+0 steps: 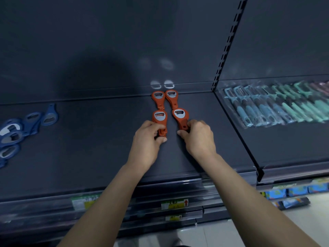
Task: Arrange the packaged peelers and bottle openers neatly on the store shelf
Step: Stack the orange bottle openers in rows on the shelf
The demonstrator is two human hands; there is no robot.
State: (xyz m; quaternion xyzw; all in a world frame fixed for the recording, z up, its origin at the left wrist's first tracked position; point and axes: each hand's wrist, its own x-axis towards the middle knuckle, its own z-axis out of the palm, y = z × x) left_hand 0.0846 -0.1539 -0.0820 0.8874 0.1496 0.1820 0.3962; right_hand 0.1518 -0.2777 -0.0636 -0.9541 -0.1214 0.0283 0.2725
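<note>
A dim, dark-panelled store shelf [106, 157] carries four orange bottle openers in two short columns close to its rear wall. The left hand [147, 139] is clamped round the handle of the front left opener [159, 117]. The right hand [199, 138] pinches the handle of the front right opener [180, 114], which leans toward eleven o'clock instead of lying straight.

The back pair [158, 101], at twelve o'clock from the hands, lies head-first against the wall, handles touching or almost touching the heads of the front two. With so little slack, a push forward on either held opener would probably knock the back pair askew. The right opener's lean could also swing its head into the neighbouring column.

At nine o'clock, well apart, blue bottle openers [21, 127] lie in a loose, overlapping heap, apparently unsorted. At two o'clock, past the slotted upright [226, 50], packaged peelers [276, 106] overlap in a long row on the next bay. Price labels [174, 204] line the shelf edge at six o'clock. Only the back pair stands in the way.
</note>
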